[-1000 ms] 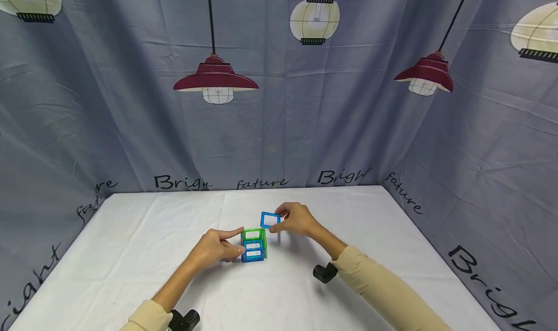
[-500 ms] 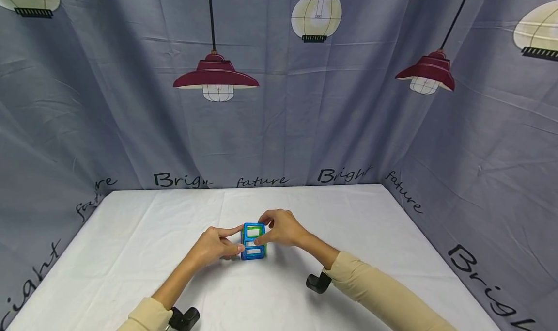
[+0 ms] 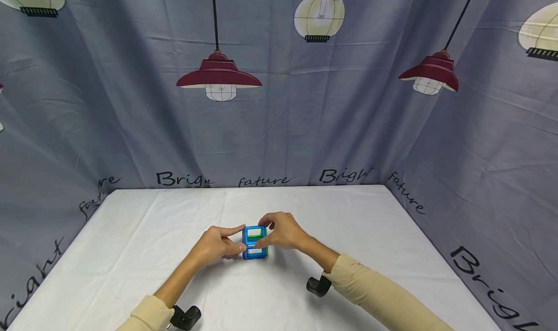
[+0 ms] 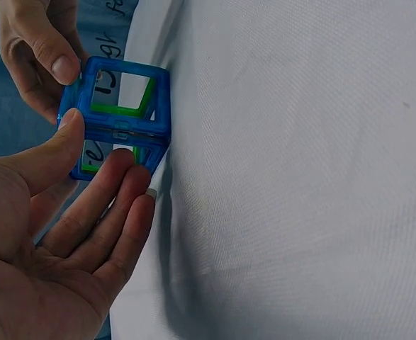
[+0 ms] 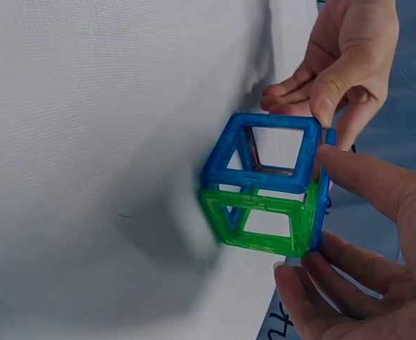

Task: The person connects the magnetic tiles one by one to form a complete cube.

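A small cube of blue and green see-through magnetic tiles (image 5: 257, 242) stands on the white cloth between the hands. My left hand (image 3: 211, 247) holds the cube's left side, thumb at the front edge and index finger reaching to the far top corner. A blue square magnetic tile (image 5: 322, 212) lies over the cube's top, and my right hand (image 3: 283, 231) pinches it by the near and far edges. In the left wrist view the cube's blue front tile (image 4: 164, 103) faces the camera, with green frames showing through it. The left fingertips partly cover the cube's left side there.
The white-clothed table (image 3: 370, 234) spreads around the hands. Behind and beside it hangs a grey-blue curtain (image 3: 279, 137) printed with lamps and lettering. Black wrist cameras (image 3: 318, 285) hang under both sleeves.
My right hand has brought the blue tile leftward from beyond the cube's far right corner and lowered it flat onto the top. The left hand has kept its place on the cube.
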Motion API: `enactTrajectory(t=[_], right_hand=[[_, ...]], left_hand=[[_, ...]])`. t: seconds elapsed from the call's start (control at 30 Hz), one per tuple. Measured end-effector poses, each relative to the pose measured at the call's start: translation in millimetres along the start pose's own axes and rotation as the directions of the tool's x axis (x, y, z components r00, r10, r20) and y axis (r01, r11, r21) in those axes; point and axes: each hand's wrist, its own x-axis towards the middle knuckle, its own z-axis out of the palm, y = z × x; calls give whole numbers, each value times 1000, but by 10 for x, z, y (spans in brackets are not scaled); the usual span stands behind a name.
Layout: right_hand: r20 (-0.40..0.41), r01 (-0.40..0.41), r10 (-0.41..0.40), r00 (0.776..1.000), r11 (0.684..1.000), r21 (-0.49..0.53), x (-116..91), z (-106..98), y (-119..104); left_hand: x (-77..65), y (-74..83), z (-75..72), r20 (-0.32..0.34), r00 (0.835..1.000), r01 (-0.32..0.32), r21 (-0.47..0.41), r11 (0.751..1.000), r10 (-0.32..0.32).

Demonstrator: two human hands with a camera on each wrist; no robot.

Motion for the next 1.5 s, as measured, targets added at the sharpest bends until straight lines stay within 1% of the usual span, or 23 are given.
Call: enactTrajectory(t=[0.27, 0.53, 0.77, 1.03, 1.23, 1.37, 1.5], right_hand=[[-25, 4, -3, 1000, 1000, 10, -20, 62, 15], [-13, -2, 2, 1000, 999, 45, -53, 79, 4], [-10, -28, 29, 1000, 999, 41, -98, 75, 16], [-42, -6, 8, 999, 998, 55, -139, 96, 65], [-22, -47, 50, 999, 993, 107, -203, 145, 156], [-17, -63, 66, 998, 988, 138, -203, 148, 189], [-40, -83, 88, 995, 989, 119, -144, 84, 201]], left_hand=[[0, -10, 19, -11, 1000, -15, 26, 1000, 16], [-14, 17, 18, -25, 1000, -4, 55, 998, 6], [-26, 51, 40, -53, 998, -27, 94, 995, 32], [-25, 98, 78, -99, 995, 5, 119, 993, 7], [-38, 109, 100, -110, 994, -1, 120, 993, 15], [-1, 142, 113, -119, 993, -12, 104, 995, 24], [96, 203, 121, -131, 991, -24, 103, 994, 37]])
